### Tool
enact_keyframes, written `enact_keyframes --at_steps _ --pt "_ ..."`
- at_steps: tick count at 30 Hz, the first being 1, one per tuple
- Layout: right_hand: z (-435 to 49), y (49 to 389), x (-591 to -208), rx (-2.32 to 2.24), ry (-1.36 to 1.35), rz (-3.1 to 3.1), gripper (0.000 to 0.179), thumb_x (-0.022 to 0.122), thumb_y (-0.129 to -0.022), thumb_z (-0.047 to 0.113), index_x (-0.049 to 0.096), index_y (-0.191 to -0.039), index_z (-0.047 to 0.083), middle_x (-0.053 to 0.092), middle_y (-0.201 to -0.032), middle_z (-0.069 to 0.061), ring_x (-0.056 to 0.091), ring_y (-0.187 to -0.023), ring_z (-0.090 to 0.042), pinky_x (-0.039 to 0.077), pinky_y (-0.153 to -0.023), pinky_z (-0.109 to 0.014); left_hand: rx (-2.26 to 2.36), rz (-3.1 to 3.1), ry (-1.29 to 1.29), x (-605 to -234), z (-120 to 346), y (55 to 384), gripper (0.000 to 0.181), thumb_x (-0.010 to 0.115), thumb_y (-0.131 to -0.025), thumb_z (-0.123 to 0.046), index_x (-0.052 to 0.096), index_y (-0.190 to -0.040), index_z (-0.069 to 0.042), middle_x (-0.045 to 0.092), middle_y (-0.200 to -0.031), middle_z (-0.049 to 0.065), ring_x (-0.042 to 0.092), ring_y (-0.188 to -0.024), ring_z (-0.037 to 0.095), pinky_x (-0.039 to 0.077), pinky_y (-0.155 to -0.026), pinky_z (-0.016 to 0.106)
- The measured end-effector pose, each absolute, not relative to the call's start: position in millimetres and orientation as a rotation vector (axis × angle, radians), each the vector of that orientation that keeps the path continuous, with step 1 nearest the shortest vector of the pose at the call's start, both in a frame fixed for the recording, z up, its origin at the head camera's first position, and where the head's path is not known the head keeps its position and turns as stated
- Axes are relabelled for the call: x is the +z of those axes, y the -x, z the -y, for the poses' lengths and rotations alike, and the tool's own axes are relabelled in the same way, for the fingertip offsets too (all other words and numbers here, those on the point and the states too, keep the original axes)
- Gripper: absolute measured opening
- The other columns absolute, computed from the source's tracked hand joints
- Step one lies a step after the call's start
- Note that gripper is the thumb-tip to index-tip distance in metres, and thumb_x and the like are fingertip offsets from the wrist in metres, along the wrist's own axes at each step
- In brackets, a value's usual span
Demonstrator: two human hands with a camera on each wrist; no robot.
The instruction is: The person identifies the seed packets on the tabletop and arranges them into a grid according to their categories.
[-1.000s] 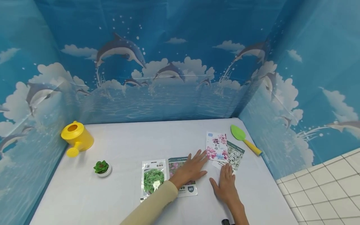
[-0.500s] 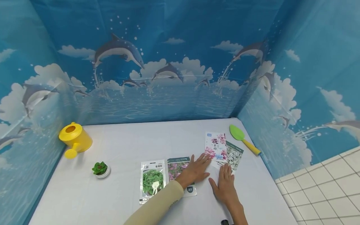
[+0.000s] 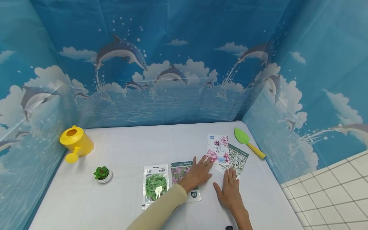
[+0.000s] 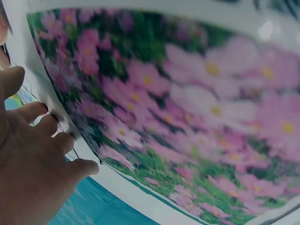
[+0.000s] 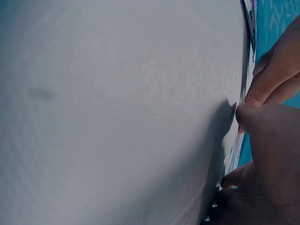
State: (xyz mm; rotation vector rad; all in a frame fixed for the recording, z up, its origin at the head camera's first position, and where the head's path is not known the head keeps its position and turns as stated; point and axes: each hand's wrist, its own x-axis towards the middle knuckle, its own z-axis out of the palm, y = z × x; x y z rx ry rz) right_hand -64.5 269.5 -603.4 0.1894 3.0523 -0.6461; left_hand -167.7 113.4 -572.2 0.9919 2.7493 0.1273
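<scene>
In the head view my left hand [image 3: 199,172] lies flat with spread fingertips on the lower left edge of a white packet with pink blossoms [image 3: 218,148]. Its wrist passes over a pink-flower seed packet [image 3: 179,172], which fills most of the left wrist view. My right hand [image 3: 230,191] rests on the table, fingers straight, fingertips at the lower edge of a white-flower seed packet [image 3: 238,161]. The blossom packet partly overlaps that one. A green-leaf seed packet [image 3: 156,185] lies left of the pink-flower one, its lower corner close to my left sleeve.
A yellow watering can [image 3: 79,143] stands at the table's left edge. In front of it sits a small potted succulent [image 3: 102,173]. A green trowel with a yellow handle [image 3: 249,143] lies at the right edge. Dolphin-printed curtains [image 3: 161,105] enclose the table [image 3: 126,143].
My left hand first moved right onto the blossom packet, then slid slightly left with it, uncovering more of the white-flower packet. The right hand has stayed almost still.
</scene>
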Motion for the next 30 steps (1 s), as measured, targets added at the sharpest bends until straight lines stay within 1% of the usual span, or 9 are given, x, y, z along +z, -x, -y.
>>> enact_keyframes --at_steps 6,11,16,19,25,30 --pt "-268.9 65.8 -604.8 -0.664 -0.176 -3.058 0.088 0.066 -0.107 0.033 0.022 -0.159 -0.023 0.009 -0.170 -0.043 0.008 -0.159 -0.061 0.014 -0.124 -0.078 0.112 -2.772 -0.938 -569.7 -105.0 178.8 0.058 0.051 -0.113 -0.042 0.042 -0.167 -0.022 0.031 -0.177 -0.007 0.025 -0.165 0.019 0.022 -0.133 0.056" --pt "-268.9 65.0 -604.3 -0.651 -0.198 -3.022 0.089 0.066 -0.108 0.033 0.019 -0.160 -0.023 0.006 -0.171 -0.041 0.005 -0.160 -0.060 0.012 -0.125 -0.076 0.205 -2.740 -0.879 -566.5 -92.8 187.1 0.056 0.051 -0.114 -0.036 0.043 -0.167 -0.020 0.033 -0.176 -0.005 0.025 -0.165 0.020 0.021 -0.133 0.059" --pt "-270.0 64.3 -604.3 -0.640 -0.207 -2.996 0.090 0.064 -0.109 0.035 0.018 -0.161 -0.022 0.003 -0.172 -0.040 0.003 -0.160 -0.059 0.010 -0.125 -0.076 0.262 -2.711 -0.828 -563.9 -79.3 195.4 0.054 0.047 -0.115 -0.033 0.041 -0.168 -0.018 0.031 -0.177 -0.004 0.023 -0.165 0.022 0.019 -0.132 0.063" --pt "-270.3 64.4 -603.5 -0.631 -0.210 -2.994 0.089 0.064 -0.109 0.035 0.018 -0.161 -0.021 0.003 -0.173 -0.040 0.002 -0.161 -0.058 0.010 -0.126 -0.075 0.312 -2.694 -0.824 -562.3 -70.6 201.1 0.055 0.046 -0.116 -0.032 0.041 -0.168 -0.016 0.030 -0.178 -0.001 0.022 -0.166 0.024 0.017 -0.131 0.066" --pt "-269.4 65.2 -601.1 -0.645 -0.212 -2.995 0.089 0.064 -0.109 0.035 0.018 -0.161 -0.021 0.003 -0.173 -0.039 0.002 -0.161 -0.057 0.010 -0.126 -0.075 0.404 -2.664 -0.796 -564.8 -52.1 212.8 0.057 0.047 -0.115 -0.035 0.040 -0.168 -0.013 0.028 -0.178 0.002 0.021 -0.166 0.025 0.013 -0.131 0.070" --pt "-270.1 64.6 -601.6 -0.646 -0.209 -3.000 0.089 0.065 -0.109 0.033 0.018 -0.161 -0.021 0.003 -0.173 -0.040 0.003 -0.161 -0.058 0.010 -0.126 -0.075 0.462 -2.647 -0.779 -566.6 -37.4 218.2 0.060 0.046 -0.116 -0.038 0.037 -0.169 -0.011 0.025 -0.179 0.004 0.019 -0.167 0.025 0.008 -0.130 0.071"
